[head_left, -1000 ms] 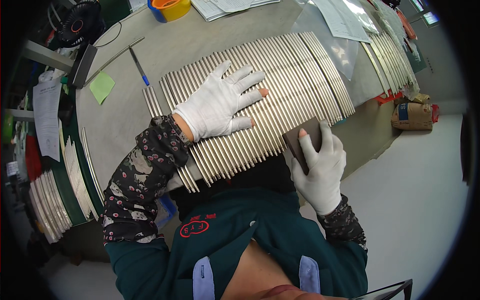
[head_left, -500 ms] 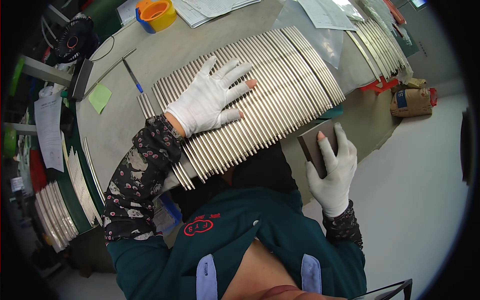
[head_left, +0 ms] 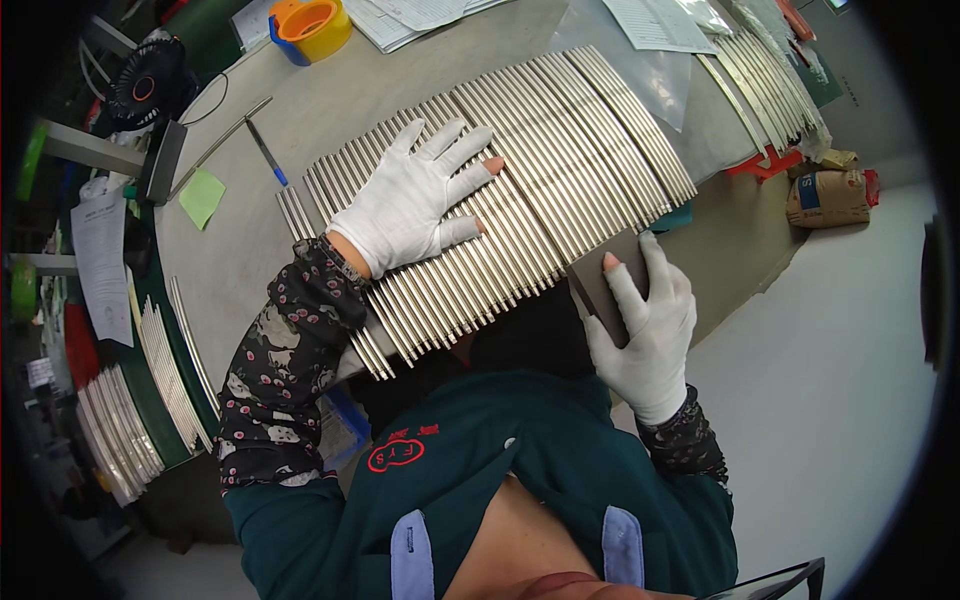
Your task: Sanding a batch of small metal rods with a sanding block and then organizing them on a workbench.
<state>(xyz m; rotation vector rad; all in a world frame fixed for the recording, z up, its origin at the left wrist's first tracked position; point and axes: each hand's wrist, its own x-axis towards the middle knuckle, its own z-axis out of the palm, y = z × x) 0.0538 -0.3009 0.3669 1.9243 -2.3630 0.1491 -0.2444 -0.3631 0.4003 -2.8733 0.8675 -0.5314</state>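
Beneath the fingers of the left hand lie metal rods.

The left hand covered the middle stretches of several metal rods, and its palm was out of sight. The right hand hid part of the dark block; whether the block touched the rod ends could not be told. Most of a teal object was concealed by the rods, its kind unclear. The upper edge cut off the papers, the lower edge the glasses. Clutter at far left was dim and blurred.
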